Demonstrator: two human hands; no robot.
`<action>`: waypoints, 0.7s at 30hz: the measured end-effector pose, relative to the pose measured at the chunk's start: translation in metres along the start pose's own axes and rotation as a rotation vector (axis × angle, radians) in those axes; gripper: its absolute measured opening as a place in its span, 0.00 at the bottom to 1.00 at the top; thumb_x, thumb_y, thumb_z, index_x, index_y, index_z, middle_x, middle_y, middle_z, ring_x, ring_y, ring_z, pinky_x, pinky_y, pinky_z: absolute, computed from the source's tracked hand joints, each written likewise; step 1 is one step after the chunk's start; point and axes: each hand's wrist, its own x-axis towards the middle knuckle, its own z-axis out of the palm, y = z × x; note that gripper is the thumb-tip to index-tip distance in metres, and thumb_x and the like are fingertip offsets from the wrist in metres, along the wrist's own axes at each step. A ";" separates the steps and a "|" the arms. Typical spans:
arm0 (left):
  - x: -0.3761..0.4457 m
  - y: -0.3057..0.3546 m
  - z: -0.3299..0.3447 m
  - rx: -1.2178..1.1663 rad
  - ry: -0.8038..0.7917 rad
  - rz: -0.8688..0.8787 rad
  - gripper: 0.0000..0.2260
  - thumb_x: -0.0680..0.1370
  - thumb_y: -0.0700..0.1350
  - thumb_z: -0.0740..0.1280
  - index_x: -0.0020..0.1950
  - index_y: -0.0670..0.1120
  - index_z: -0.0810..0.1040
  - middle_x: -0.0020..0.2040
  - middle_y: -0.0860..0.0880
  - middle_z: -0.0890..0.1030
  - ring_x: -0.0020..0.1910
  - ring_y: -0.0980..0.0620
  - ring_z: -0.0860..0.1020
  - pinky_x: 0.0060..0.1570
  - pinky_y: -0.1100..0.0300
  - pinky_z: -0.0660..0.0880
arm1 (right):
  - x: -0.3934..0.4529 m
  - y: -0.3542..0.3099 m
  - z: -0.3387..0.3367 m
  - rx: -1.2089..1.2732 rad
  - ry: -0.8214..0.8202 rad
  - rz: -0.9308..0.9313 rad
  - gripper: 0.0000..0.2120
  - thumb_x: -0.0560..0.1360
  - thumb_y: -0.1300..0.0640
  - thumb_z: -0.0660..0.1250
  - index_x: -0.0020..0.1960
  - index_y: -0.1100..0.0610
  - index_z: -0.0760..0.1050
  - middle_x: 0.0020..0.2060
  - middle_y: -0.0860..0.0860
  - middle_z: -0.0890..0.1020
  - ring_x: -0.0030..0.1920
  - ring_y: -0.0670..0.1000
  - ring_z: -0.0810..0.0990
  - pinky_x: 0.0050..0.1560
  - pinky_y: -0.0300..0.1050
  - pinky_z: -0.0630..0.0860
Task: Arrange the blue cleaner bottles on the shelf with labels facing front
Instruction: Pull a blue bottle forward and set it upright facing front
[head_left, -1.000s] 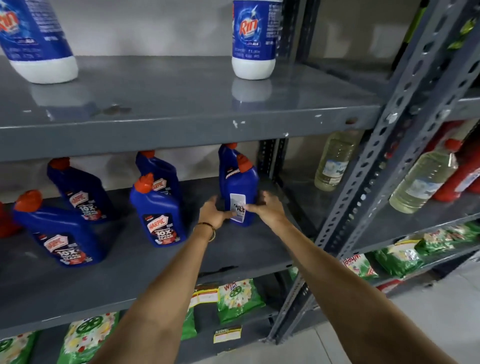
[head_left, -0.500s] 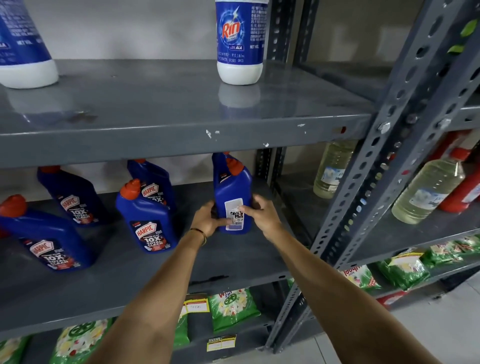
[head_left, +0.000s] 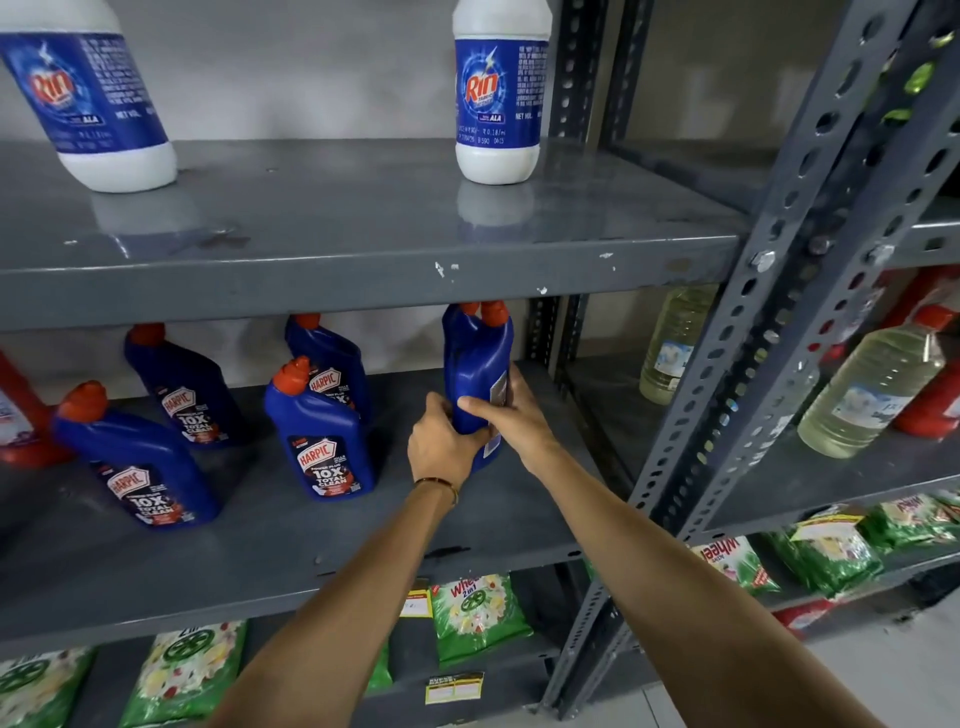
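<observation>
Two hands enclose the rightmost blue cleaner bottle (head_left: 475, 374), which stands upright at the right end of the middle shelf (head_left: 291, 561), just before the perforated upright. Left hand (head_left: 441, 447): grip wrapped low around the bottle's left side. Right hand (head_left: 511, 415): grip pressed across the front and right side, fingers over the edge of a pale label that is turned to the right, not to the front. A second red cap shows just behind this bottle. Further left, three blue cleaner bottles already present their front labels: a near one (head_left: 322, 441), one behind it (head_left: 332, 364) and one at the shelf's left (head_left: 140, 462); a fourth (head_left: 187, 395) stands at the rear. Two white bottles with blue labels (head_left: 498, 98) stand on the upper shelf. Risks, as judged: the cap sits close beneath the upper shelf, so lifting while twisting may strike it; turning against the bottle behind may topple that one.
</observation>
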 end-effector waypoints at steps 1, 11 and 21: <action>-0.003 0.002 0.000 0.006 -0.001 0.014 0.21 0.61 0.54 0.74 0.41 0.48 0.65 0.34 0.51 0.77 0.34 0.46 0.78 0.33 0.52 0.76 | -0.001 0.001 -0.001 0.020 0.030 -0.009 0.31 0.64 0.59 0.75 0.64 0.51 0.69 0.56 0.53 0.81 0.57 0.51 0.79 0.57 0.48 0.77; 0.020 -0.017 -0.034 -0.593 -0.670 -0.431 0.21 0.74 0.49 0.67 0.63 0.42 0.71 0.60 0.44 0.77 0.60 0.48 0.76 0.58 0.55 0.74 | -0.010 0.005 -0.026 0.275 -0.037 -0.034 0.19 0.65 0.61 0.72 0.56 0.53 0.78 0.53 0.53 0.82 0.56 0.55 0.79 0.57 0.50 0.76; 0.002 -0.019 -0.023 -0.876 -0.792 -0.549 0.12 0.78 0.43 0.61 0.59 0.40 0.73 0.50 0.44 0.79 0.49 0.49 0.79 0.50 0.57 0.80 | -0.012 0.010 -0.028 0.530 -0.165 0.170 0.15 0.65 0.56 0.69 0.52 0.53 0.79 0.45 0.50 0.85 0.46 0.50 0.83 0.46 0.45 0.80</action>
